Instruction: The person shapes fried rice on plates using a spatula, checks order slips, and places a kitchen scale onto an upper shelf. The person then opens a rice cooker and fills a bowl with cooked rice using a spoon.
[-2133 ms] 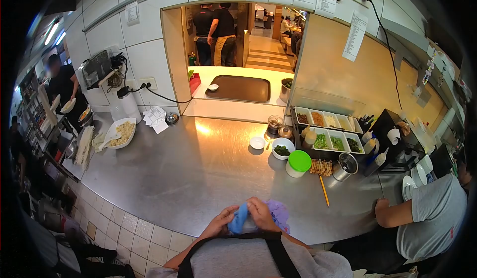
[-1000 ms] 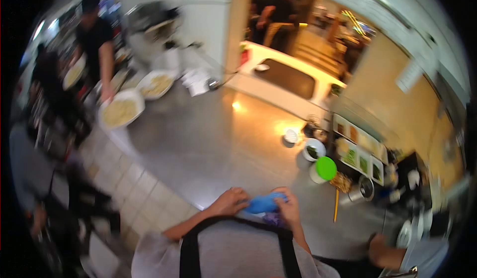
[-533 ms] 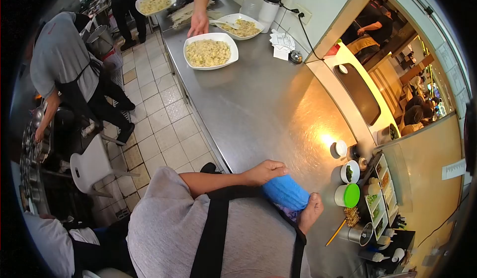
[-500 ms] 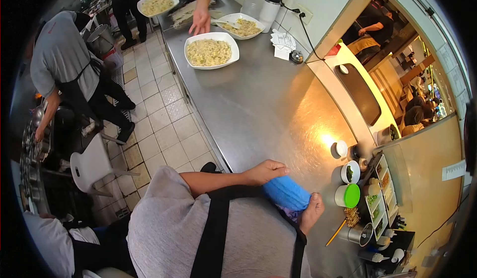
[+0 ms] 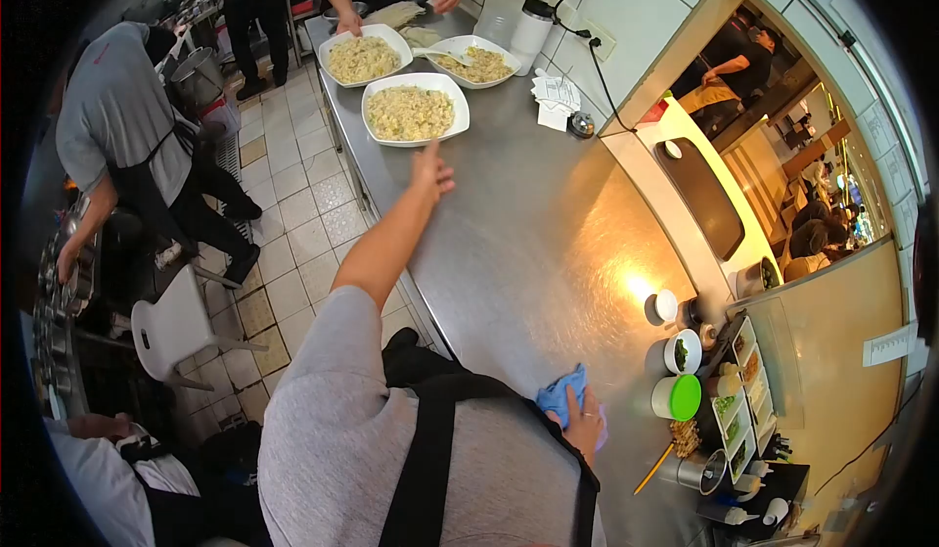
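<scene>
My left hand (image 5: 430, 172) stretches forward with its fingers extended, holding nothing. Its fingertips are at the near rim of a white square bowl (image 5: 457, 131) of fried rice (image 5: 411, 112); whether they touch it I cannot tell. Low on the steel counter, close to my body, my right hand (image 5: 584, 430) has hold of a crumpled blue cloth (image 5: 560, 392). Two more white bowls of rice stand behind the nearest one: a left bowl (image 5: 342, 79), with a co-worker's hand (image 5: 348, 22) at its far rim, and a right bowl (image 5: 511, 72) with a spoon in it.
The steel counter (image 5: 518, 234) runs away from me. Along its right side are a green-lidded tub (image 5: 684, 397), a bowl of greens (image 5: 683, 351) and a topping tray (image 5: 732, 405). Receipts (image 5: 556, 102) lie by the wall. A white stool (image 5: 186, 327) and a co-worker (image 5: 127, 126) are at left.
My left hand has let go of the cloth and reached forward to the bowls. My right hand has lowered the cloth, now crumpled. The co-worker's carried bowl now stands on the counter.
</scene>
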{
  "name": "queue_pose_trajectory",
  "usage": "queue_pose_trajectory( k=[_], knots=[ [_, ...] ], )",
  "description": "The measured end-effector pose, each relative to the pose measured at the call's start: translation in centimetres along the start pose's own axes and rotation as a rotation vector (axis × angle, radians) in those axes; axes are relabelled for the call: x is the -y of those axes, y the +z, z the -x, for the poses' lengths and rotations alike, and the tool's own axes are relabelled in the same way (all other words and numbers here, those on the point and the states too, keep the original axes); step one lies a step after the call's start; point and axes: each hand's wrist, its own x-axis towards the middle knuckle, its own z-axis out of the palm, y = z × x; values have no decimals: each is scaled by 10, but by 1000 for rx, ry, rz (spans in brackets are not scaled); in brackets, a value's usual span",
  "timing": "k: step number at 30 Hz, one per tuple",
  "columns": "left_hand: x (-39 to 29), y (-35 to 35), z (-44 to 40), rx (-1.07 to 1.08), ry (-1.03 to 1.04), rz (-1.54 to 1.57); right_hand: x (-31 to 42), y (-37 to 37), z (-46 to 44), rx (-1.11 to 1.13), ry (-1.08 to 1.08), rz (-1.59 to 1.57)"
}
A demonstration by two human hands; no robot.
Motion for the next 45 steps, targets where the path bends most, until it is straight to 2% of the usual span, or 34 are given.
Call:
queue_pose_trajectory(
  k=[1,3,7,8,11,14,17,22,24,27,29,30,32,33,35,38,39,40,41,42,43,44,45],
  knots=[
    [-12,-5,-13,-35,-21,41,0,9,2,-9,30,38],
    [-6,-20,-46,25,88,-25,9,12,5,-36,136,113],
    [3,-43,-87,93,134,-8,-2,2,16,-191,231,44],
    [6,-53,-81,103,185,-51,-12,-1,21,-228,253,39],
    [-8,-62,-34,134,38,-138,-42,-7,39,-288,425,82],
    [0,-96,-8,267,-44,-244,-65,-5,54,-324,590,122],
    [7,-94,74,391,-86,-291,-90,4,54,-395,561,132],
    [1,-86,97,621,-285,-391,-92,15,59,-388,495,220],
    [-5,-64,104,647,-179,-504,-83,11,56,-383,498,251],
    [2,-39,96,718,-146,-514,-74,4,54,-346,602,298],
    [-10,-28,70,806,-84,-650,-47,-6,43,-323,735,387],
    [-18,-22,54,844,-49,-717,-35,-11,37,-358,700,419],
    [-30,-12,10,770,173,-824,-13,-15,30,-427,632,482],
    [-36,-5,-13,735,280,-878,-3,-10,25,-446,607,382],
    [-58,8,-58,502,771,-1129,19,-2,16,-484,571,191],
    [-99,31,-119,195,970,-1215,49,12,0,-448,581,-80],
    [-117,31,-126,155,1194,-1193,56,18,-7,-458,618,-179],
    [-123,34,-164,69,1213,-1349,62,20,-15,-419,599,-178],
    [-137,42,-192,53,1147,-1587,69,21,-22,-390,597,-177],
    [-139,40,-222,7,1248,-1584,77,25,-28,-366,601,-183],
    [-149,42,-246,23,1261,-1694,88,24,-38,-375,631,-210],
    [-152,44,-280,-99,1228,-1785,98,16,-49,-382,656,-242],
    [-152,40,-329,-92,1313,-1786,106,13,-56,-382,672,-280]
  ],
)
